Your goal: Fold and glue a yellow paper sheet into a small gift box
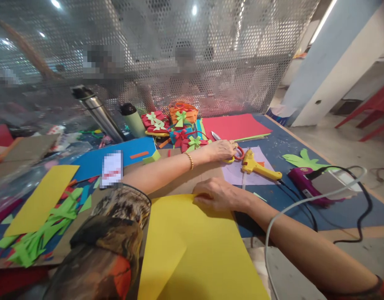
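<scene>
My left hand (222, 150), at the end of an outstretched arm with a gold bracelet, is closed on scissors (239, 153). Their silver blade points away from me, and red and yellow handle loops show beside the fingers. Nearer to me, my right hand (214, 194) has its fingers curled on the top edge of a large yellow sheet (194, 246), which slopes down towards my body. Brown cardboard (182, 177) lies under and beyond the sheet. Just right of my hands, a yellow glue gun (260, 168) rests on pale purple paper (231, 177).
Paper flowers (182, 129), two bottles (99, 114) and red sheets (235, 127) stand or lie at the back. Green strips (51, 227) and a yellow sheet (43, 200) lie left. A purple device (307, 187) with cables is right. Perforated metal screen (229, 75) behind.
</scene>
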`<state>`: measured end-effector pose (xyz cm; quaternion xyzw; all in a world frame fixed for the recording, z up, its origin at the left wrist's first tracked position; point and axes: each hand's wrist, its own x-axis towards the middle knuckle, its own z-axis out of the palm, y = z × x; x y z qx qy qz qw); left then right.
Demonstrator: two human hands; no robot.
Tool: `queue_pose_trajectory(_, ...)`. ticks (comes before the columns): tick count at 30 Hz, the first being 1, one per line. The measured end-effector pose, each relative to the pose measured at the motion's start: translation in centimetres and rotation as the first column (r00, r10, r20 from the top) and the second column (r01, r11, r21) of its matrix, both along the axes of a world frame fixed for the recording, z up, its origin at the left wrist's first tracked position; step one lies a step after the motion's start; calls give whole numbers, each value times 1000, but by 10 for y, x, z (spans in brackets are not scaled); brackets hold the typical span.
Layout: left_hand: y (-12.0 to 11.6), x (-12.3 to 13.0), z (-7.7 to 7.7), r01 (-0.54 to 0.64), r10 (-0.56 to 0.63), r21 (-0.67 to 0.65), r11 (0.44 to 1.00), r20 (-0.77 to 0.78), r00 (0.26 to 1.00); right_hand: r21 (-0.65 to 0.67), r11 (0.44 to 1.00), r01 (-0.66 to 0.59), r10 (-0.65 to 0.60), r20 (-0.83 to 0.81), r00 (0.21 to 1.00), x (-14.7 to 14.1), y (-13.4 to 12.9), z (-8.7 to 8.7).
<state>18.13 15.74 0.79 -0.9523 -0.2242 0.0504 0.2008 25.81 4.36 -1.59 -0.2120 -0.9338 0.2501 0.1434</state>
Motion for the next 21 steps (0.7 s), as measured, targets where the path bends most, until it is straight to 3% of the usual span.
queue_pose_trajectory(3, 3, -5, 10, -66, 66, -12, 998, 51, 996, -19, 1000, 8, -8, -3, 1000, 0, 1, -2)
queue_pose_trajectory(6, 25, -22, 38, -196, 198, -27, 980, 104, 975, -35, 999, 8, -9, -5, 1000, 0, 2, -5)
queue_pose_trajectory(9, 55, -51, 65, -381, 383, -42, 924, 153, 911, -48, 999, 6, -6, -5, 1000, 0, 3, -6)
queue_pose_trajectory(11, 71, -71, 72, -477, 482, -73, 876, 141, 865, -56, 998, 9, -9, -3, 1000, 0, 3, -6)
queue_pose_trajectory(15, 85, -90, 58, -554, 566, -123, 823, 108, 817, -62, 998, 18, -18, -2, 1000, -1, 4, -6)
queue_pose_trajectory(21, 85, -89, 32, -567, 580, -129, 814, 130, 804, -47, 999, 25, -25, 4, 1000, -2, 4, -6)
